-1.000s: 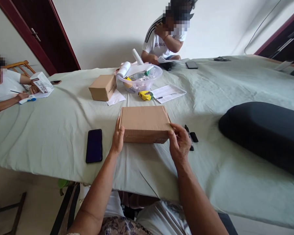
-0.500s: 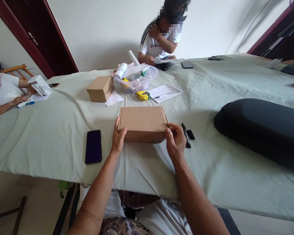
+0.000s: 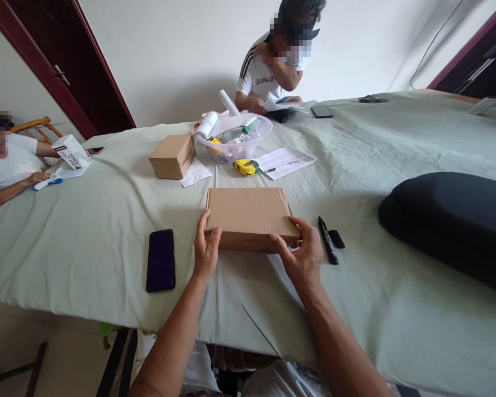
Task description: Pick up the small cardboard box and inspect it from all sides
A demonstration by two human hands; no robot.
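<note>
A flat brown cardboard box [image 3: 250, 212] lies closed on the table's pale green cloth [image 3: 86, 220] in front of me. My left hand [image 3: 205, 247] grips its near left corner, thumb on the front face. My right hand [image 3: 303, 253] holds the near right corner, fingers curled over the top edge and thumb under the front. A black phone [image 3: 161, 260] lies face up to the left of my left hand. A black marker [image 3: 327, 240] and its loose cap [image 3: 337, 238] lie just right of my right hand.
Farther back sit a smaller cardboard box [image 3: 172, 156], a clear plastic bowl [image 3: 237, 138] of odds and ends, a yellow tape measure [image 3: 245, 166] and a paper sheet [image 3: 285, 161]. A large black cushion [image 3: 450, 220] fills the right. One person sits at the far end, another at the left.
My right hand has slid from the box's right side round to its near front edge. The left hand has shifted slightly along the near left corner. The box stays flat on the cloth.
</note>
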